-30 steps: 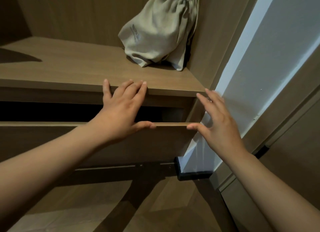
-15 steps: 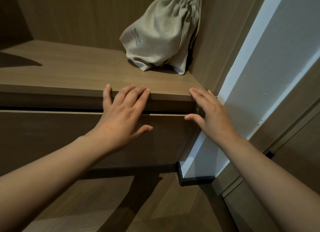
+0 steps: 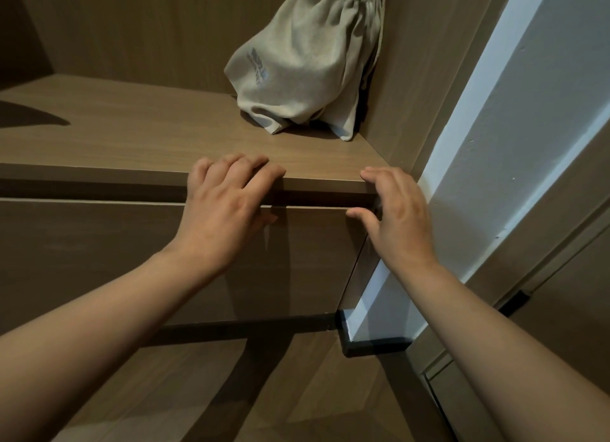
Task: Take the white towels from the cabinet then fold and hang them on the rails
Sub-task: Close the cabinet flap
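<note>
No white towel shows in the head view. A wooden cabinet drawer (image 3: 99,250) sits almost flush under the shelf (image 3: 132,134), with only a thin dark gap along its top. My left hand (image 3: 224,210) presses its palm on the drawer front, fingers bent over the shelf's front edge. My right hand (image 3: 396,217) touches the drawer's upper right corner, fingers loosely bent and thumb on the drawer's top edge. Neither hand holds anything.
A beige drawstring cloth bag (image 3: 303,65) leans in the shelf's back right corner. A white wall (image 3: 495,128) with a black base corner (image 3: 373,342) stands right of the cabinet. Wooden floor (image 3: 198,392) lies below, and a wooden panel runs along the far right.
The drawer has slid inward from partly open to nearly closed. Both hands moved forward with it and now reach the shelf edge.
</note>
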